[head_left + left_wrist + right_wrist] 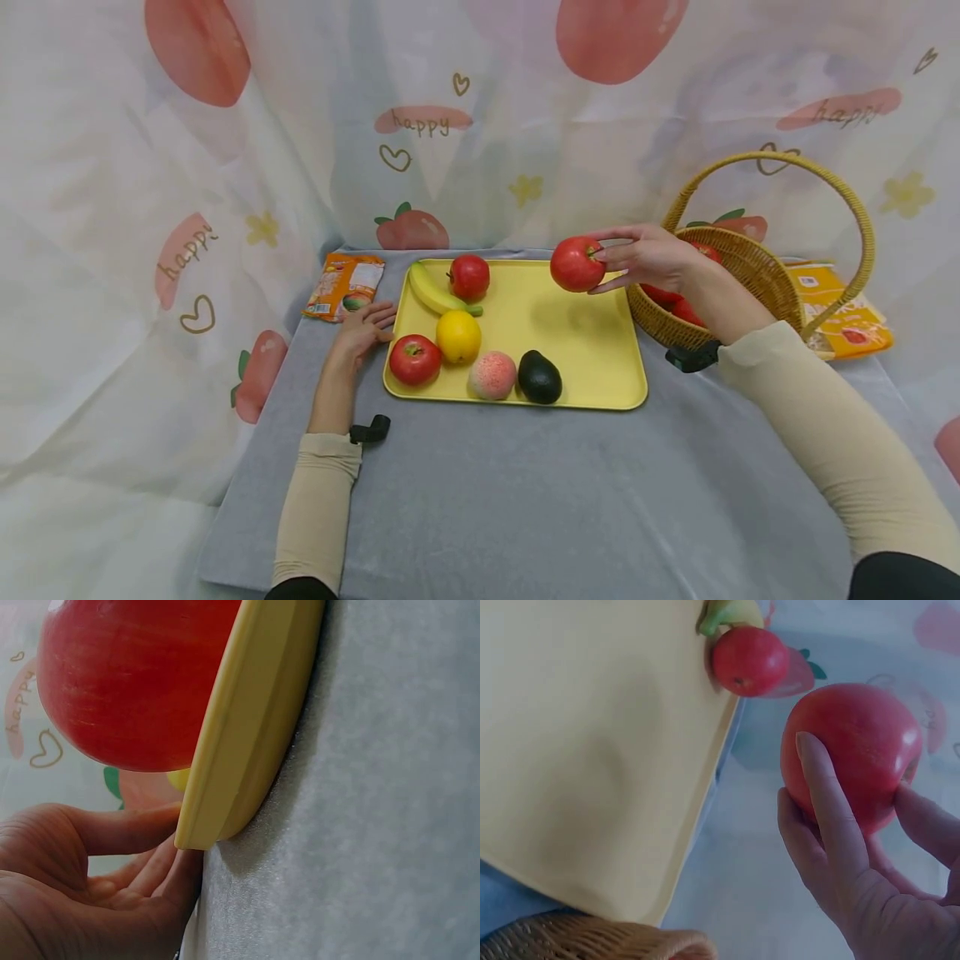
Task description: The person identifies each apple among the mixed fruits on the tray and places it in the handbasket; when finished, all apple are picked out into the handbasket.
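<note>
My right hand (647, 257) holds a red apple (577, 264) above the right part of the yellow tray (600, 367); in the right wrist view, fingers and thumb curve round the apple (851, 754). At the tray's left edge is my left hand (363, 332). The left wrist view shows its thumb on the tray rim (236, 750) and its fingers against the underside, pinching it. On the tray lie a banana (433, 292), another red apple (469, 277), a yellow round fruit (458, 337), a third apple (415, 360), a peach (492, 375) and an avocado (540, 377).
A wicker basket (757, 271) with a tall handle stands right of the tray, red fruit inside, partly hidden by my right arm. An orange snack bag (343, 287) lies behind my left hand; a yellow-orange package (855, 312) lies beyond the basket. A printed curtain (510, 125) hangs behind the grey-covered table (525, 500).
</note>
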{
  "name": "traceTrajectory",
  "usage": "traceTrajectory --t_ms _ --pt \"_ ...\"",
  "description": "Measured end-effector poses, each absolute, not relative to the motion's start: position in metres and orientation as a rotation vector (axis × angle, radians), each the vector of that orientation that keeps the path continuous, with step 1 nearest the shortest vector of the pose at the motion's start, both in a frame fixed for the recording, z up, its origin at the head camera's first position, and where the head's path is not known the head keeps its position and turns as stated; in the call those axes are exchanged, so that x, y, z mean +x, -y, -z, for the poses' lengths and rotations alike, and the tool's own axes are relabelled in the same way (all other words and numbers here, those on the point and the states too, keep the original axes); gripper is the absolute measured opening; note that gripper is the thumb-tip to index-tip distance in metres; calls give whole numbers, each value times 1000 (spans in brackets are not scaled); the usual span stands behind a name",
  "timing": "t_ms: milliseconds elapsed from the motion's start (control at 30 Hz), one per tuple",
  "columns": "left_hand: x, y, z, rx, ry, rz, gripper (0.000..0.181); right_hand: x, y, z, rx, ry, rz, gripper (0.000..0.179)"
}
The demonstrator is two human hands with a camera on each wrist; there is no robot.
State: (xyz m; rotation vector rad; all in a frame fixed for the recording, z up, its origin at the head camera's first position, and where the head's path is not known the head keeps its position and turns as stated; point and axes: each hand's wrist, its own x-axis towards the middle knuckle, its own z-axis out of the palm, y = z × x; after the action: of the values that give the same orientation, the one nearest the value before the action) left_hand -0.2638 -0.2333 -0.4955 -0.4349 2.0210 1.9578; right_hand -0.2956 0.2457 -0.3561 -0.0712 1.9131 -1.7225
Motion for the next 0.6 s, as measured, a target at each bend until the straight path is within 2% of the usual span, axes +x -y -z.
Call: traceTrajectory --t_ms 600 --pt "-265 234 498 -426 -2028 -1959 71 -289 -289 343 40 -1914 1705 61"
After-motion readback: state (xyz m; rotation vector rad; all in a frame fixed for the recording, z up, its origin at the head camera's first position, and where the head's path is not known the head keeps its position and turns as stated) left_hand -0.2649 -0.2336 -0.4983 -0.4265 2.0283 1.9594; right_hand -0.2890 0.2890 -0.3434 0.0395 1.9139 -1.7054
